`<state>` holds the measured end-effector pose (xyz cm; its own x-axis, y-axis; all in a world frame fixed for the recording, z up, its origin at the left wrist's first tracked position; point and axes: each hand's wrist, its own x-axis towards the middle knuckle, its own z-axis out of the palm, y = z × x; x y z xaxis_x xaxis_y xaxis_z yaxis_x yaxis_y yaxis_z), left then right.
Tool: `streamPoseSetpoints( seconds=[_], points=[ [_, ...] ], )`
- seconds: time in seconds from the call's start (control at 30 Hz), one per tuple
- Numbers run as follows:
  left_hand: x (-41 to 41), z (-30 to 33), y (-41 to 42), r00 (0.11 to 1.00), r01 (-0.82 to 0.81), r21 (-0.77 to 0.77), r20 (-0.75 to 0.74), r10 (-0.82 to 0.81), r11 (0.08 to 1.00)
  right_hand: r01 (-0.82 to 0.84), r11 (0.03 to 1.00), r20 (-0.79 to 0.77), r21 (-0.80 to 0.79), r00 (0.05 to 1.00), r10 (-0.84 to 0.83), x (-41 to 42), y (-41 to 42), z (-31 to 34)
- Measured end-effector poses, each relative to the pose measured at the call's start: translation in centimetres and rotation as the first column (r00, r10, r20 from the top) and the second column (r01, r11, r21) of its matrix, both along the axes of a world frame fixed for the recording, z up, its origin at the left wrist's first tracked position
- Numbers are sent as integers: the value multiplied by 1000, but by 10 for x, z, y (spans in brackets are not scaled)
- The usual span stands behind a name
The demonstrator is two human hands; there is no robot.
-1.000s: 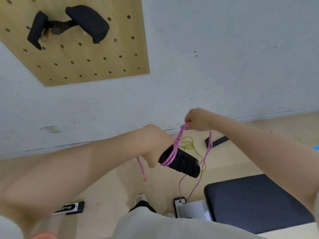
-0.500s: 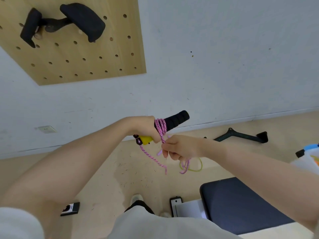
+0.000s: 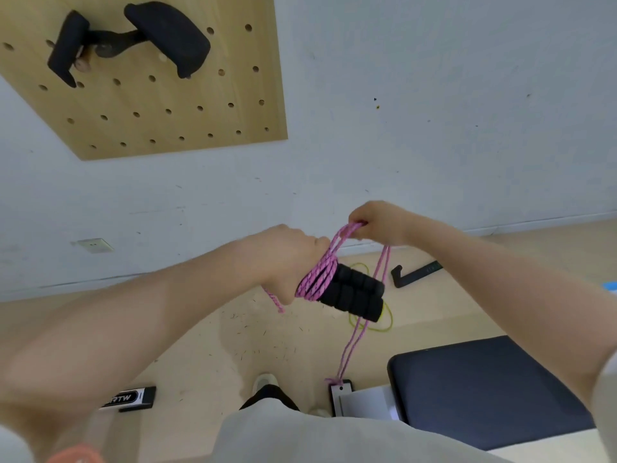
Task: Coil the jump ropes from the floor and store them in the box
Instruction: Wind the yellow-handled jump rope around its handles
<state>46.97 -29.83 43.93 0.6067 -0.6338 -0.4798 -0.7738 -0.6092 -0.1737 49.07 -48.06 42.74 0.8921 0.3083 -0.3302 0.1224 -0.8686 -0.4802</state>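
Observation:
My left hand (image 3: 287,259) grips the two black foam handles (image 3: 355,293) of a pink jump rope held side by side, pointing down to the right. Several turns of the pink rope (image 3: 319,279) wrap the handles next to my fist. My right hand (image 3: 377,222) pinches the doubled rope above the handles, and a loose loop hangs from it down to near the floor (image 3: 347,355). A short rope end dangles below my left hand. A yellow-green jump rope (image 3: 387,315) lies on the floor behind the handles. No box is in view.
A dark padded bench (image 3: 484,389) stands at the lower right, with a white base plate (image 3: 364,402) beside it. A black bar attachment (image 3: 417,274) lies by the wall. A pegboard (image 3: 150,105) holds a black handle. My shoe (image 3: 265,382) is below.
My right hand has risen from below the handles to above them, carrying the rope over for another turn. The handles have swung from pointing up-right to pointing down-right.

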Motion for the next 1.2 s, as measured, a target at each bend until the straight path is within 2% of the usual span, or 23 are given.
streamPoseSetpoints(
  seconds=[0.07, 0.1, 0.2, 0.3, 0.37, 0.43, 0.47, 0.57, 0.63, 0.7, 0.8, 0.87, 0.9, 0.97, 1.03, 1.1, 1.2],
  points=[
    [-7, -20, -2, 993, 21, 71, 116, -29, 997, -12, 998, 66, -64, 998, 17, 3, 0, 15],
    [-7, -27, -2, 989, -11, 90, 145, -2, 996, -3, 999, 67, -39, 998, 6, 3, 3, 19],
    [6, -40, 1, 975, -202, 48, 105, 196, 978, -77, 995, 41, 56, 996, 75, -12, 20, 36],
    [22, -43, 4, 906, -413, -91, -143, 399, 906, -122, 984, -110, 131, 985, 136, -36, 35, 22],
    [32, -38, 9, 787, -588, -207, -367, 496, 782, -144, 974, -230, 173, 956, 182, -52, 41, 6],
    [37, -31, 15, 664, -711, -267, -560, 495, 650, -189, 976, -303, 109, 929, 213, -63, 44, -11],
    [39, -28, 19, 623, -740, -273, -622, 474, 614, -201, 975, -310, 99, 924, 222, -66, 42, -17],
    [34, -17, 24, 577, -743, -269, -722, 382, 613, -95, 986, -306, 139, 943, 134, -61, 28, -31],
    [26, -10, 21, 601, -690, -284, -737, 309, 665, 33, 980, -371, 195, 928, 42, -55, 20, -35],
    [17, -4, 13, 679, -569, -284, -692, 246, 771, 95, 975, -453, 200, 892, 6, -52, 14, -29],
    [11, 2, 5, 771, -421, -237, -601, 208, 876, 18, 1000, -432, 11, 902, -12, -47, 4, -10],
    [10, 6, 4, 824, -361, -197, -526, 212, 912, -34, 999, -373, 15, 927, 37, -39, -1, -3],
    [9, 7, 4, 860, -317, -154, -463, 215, 936, -33, 999, -292, 23, 956, 39, -32, -1, -3],
    [1, 4, 4, 935, -222, -9, -284, 211, 975, -72, 996, -126, -53, 990, 64, -20, 1, -3],
    [-6, -7, 4, 970, -190, 84, -140, 200, 978, -86, 990, -37, -110, 996, 82, -14, 2, 4],
    [-6, -17, 4, 976, -215, 50, -29, 217, 975, -105, 994, -22, -29, 994, 104, -14, 8, 14],
    [11, -16, 9, 935, -342, -92, 62, 348, 935, -98, 983, -165, 156, 979, 124, -26, 23, 18]
  ],
)
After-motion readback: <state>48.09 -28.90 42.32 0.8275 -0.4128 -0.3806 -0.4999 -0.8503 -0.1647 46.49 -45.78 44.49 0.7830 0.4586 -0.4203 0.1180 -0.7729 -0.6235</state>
